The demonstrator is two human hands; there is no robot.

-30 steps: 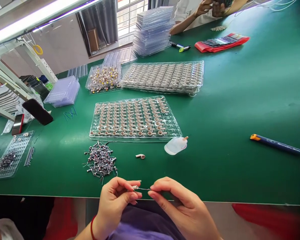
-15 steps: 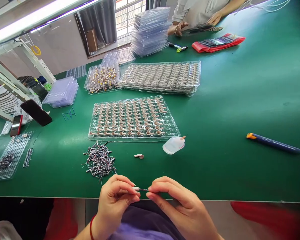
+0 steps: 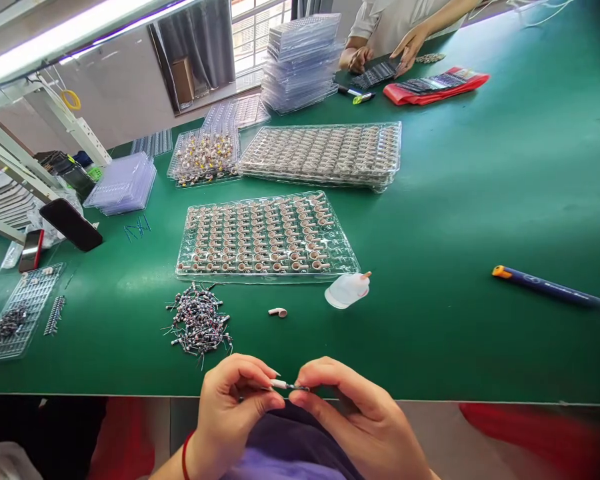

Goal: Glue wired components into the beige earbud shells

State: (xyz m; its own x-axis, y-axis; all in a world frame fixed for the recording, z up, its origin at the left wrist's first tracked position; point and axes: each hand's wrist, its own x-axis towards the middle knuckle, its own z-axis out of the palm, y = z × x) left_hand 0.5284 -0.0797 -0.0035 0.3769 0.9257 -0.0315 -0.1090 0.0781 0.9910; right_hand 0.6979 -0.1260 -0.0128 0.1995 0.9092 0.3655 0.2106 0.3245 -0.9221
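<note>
At the near table edge my left hand [image 3: 233,400] pinches a small white earbud shell [image 3: 279,384]. My right hand [image 3: 350,407] pinches a thin dark wired part [image 3: 299,387] whose end meets the shell's stem. The two sets of fingertips almost touch. Just beyond my left hand lies a loose pile of small wired parts [image 3: 199,323]. A single white earbud shell [image 3: 279,311] lies on the green table [image 3: 480,200] behind my hands. A clear tray [image 3: 347,261] filled with rows of earbud shells sits farther back.
A small white glue bottle [image 3: 347,291] lies right of the tray. A blue utility knife [image 3: 545,287] lies far right. Stacked filled trays [image 3: 325,153], empty tray stacks [image 3: 303,60] and phones [image 3: 70,223] stand behind. Another person's hands [image 3: 405,47] work at the far edge.
My hands have closed in on each other, and the dark wired part has gone further toward the shell's stem. The other person's hands came down onto a dark tray.
</note>
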